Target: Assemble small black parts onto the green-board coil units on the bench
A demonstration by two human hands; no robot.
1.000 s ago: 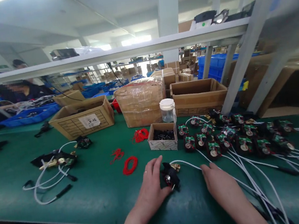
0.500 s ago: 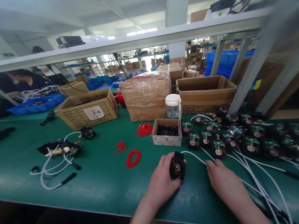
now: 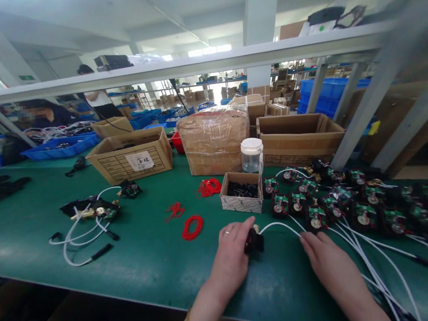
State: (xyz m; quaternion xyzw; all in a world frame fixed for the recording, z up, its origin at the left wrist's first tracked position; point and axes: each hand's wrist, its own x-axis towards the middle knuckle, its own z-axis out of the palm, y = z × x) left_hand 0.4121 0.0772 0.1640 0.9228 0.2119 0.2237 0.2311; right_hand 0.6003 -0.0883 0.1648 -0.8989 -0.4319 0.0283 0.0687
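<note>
My left hand (image 3: 232,248) is closed around a small black housing (image 3: 256,242) with a brass fitting, low over the green bench; the fingers cover much of it. From the fitting a white cable (image 3: 278,224) arches to the right. My right hand (image 3: 327,256) pinches that cable between thumb and fingers. To the right lie several similar black units with green circuit boards (image 3: 317,217), their white cables trailing toward the front edge. Just beyond my left hand stands a small carton of black parts (image 3: 243,204).
Red wire coils (image 3: 192,228) lie left of my hands. Farther left is another cabled assembly (image 3: 99,211). Cardboard boxes (image 3: 130,159) and a white-lidded jar (image 3: 252,156) line the back. A shelf beam (image 3: 185,67) crosses above. People are at work in the far left background.
My left hand has turned the black housing, so its circuit side no longer faces up. My right hand keeps its pinch on the cable. The view has shifted slightly.
</note>
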